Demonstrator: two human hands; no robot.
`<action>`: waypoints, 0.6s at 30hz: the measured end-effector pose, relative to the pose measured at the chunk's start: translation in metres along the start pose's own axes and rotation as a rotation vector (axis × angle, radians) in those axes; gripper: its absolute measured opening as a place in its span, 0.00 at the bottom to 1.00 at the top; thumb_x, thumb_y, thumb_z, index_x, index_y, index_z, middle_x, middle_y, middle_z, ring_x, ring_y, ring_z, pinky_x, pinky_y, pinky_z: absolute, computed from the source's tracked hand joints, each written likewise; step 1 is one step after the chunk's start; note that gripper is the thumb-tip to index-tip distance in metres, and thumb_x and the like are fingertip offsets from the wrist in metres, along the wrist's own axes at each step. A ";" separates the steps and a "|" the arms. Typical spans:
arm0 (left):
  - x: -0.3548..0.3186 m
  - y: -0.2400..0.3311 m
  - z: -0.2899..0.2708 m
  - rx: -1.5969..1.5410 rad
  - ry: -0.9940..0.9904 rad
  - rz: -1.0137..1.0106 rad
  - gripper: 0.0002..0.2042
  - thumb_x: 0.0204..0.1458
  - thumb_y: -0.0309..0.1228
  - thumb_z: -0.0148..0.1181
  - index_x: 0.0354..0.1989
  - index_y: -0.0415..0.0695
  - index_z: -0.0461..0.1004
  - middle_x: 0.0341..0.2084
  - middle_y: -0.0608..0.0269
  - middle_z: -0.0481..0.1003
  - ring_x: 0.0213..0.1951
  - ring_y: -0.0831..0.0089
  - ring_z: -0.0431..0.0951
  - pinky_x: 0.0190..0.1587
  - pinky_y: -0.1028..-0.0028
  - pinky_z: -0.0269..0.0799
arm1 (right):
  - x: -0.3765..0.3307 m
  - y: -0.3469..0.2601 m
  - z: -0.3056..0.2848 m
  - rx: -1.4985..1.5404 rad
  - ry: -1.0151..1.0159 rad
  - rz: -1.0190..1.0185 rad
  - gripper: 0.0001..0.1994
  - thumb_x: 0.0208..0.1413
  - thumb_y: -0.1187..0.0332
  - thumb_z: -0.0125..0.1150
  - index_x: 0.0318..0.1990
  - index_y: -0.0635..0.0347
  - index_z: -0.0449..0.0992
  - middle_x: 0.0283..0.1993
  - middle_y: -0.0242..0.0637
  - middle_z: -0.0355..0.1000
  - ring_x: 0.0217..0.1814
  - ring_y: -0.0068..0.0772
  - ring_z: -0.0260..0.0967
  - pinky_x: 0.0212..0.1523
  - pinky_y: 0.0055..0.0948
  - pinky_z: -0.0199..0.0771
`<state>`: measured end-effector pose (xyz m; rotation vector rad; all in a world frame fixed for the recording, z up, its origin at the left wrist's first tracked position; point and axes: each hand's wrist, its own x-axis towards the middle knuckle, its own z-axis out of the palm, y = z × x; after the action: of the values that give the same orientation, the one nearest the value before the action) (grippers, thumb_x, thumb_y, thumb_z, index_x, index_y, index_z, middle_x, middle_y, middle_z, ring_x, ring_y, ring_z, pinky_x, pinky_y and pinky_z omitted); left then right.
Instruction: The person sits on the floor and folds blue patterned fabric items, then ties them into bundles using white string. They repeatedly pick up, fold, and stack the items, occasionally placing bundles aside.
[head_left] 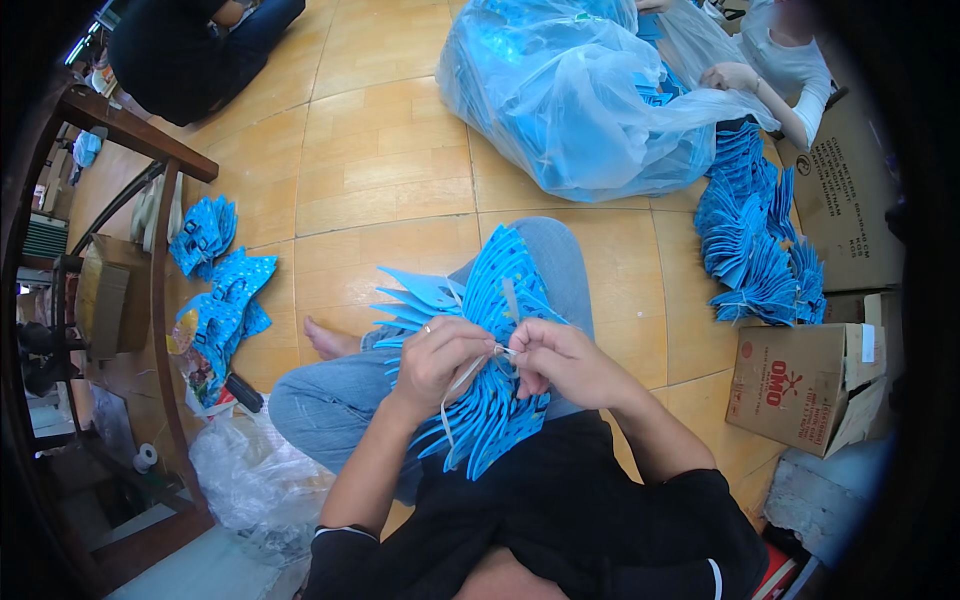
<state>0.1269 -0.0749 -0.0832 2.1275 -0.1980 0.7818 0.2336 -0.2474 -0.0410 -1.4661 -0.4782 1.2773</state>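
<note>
A thick bundle of blue patterned flat pieces (497, 421) rests on my lap, fanned out at both ends and drawn in at its middle. A pale narrow strip (447, 415) runs around that middle, its loose end hanging down over the pieces. My left hand (440, 356) pinches the strip between thumb and fingers at the top of the bundle. Close beside it, my right hand (560, 352) is closed on the strip too, fingertips nearly meeting those of the left. The spot between the fingertips is too small to make out.
Smaller stacks of blue pieces (228, 310) lie on the tiled floor at left, near a wooden frame (165, 300) and crumpled clear plastic (250, 470). A large plastic bag (570, 110) and another person's hand (730, 77) are ahead. Bundles (745, 235) and a cardboard box (790, 385) stand right.
</note>
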 end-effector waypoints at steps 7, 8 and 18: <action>-0.006 -0.003 -0.009 -0.160 -0.033 -0.166 0.07 0.41 0.21 0.67 0.29 0.40 0.76 0.29 0.59 0.77 0.31 0.66 0.78 0.36 0.72 0.73 | 0.003 0.007 -0.011 -0.017 0.018 -0.027 0.12 0.62 0.65 0.50 0.27 0.59 0.66 0.20 0.28 0.67 0.21 0.18 0.66 0.22 0.20 0.65; -0.011 -0.004 -0.009 -0.238 -0.010 -0.276 0.06 0.42 0.21 0.67 0.29 0.40 0.76 0.29 0.58 0.77 0.32 0.67 0.79 0.37 0.73 0.73 | 0.003 0.010 -0.013 -0.029 0.033 -0.038 0.12 0.62 0.65 0.50 0.26 0.58 0.66 0.20 0.28 0.66 0.20 0.18 0.66 0.22 0.20 0.65; -0.033 -0.010 -0.010 -0.605 0.298 -0.701 0.02 0.54 0.20 0.58 0.35 0.37 0.72 0.35 0.52 0.77 0.35 0.73 0.79 0.39 0.76 0.76 | -0.004 0.024 -0.026 0.124 0.167 0.037 0.12 0.61 0.67 0.51 0.24 0.56 0.65 0.17 0.26 0.63 0.18 0.17 0.63 0.20 0.19 0.61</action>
<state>0.0999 -0.0646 -0.1051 1.3414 0.4072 0.5119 0.2472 -0.2706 -0.0646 -1.4681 -0.2581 1.1803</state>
